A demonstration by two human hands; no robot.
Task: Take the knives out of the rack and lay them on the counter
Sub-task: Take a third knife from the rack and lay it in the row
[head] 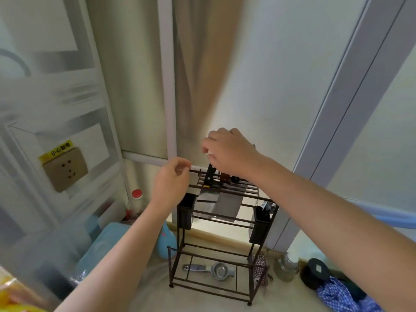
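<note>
At the back of the counter (202, 298), against the wall, stands a dark wire rack (221, 244) with the knives still slotted in its top. The right hand (227, 152) is above the rack's top rails, its fingers curled down onto the end of a black-handled knife (210, 176) that stands upright in a slot; the grip looks closed on the handle, though the fingertips are partly hidden. Just beside it a brown handle (225, 177) and another dark handle (235, 180) stick up from neighbouring slots. Below the rails a broad cleaver blade (226, 207) hangs inside the frame, with a second blade overlapping it on the left. The left hand (172, 183) is at the rack's top left corner, fingers loosely bent with thumb and forefinger close together beside the rail end; whether they touch it I cannot tell. Black cups (186, 210) hang on either side of the rack. A metal squeezer (216, 270) lies on the rack's bottom shelf. A jar (286, 266) and checked cloth (337, 293) sit right of the rack.
</note>
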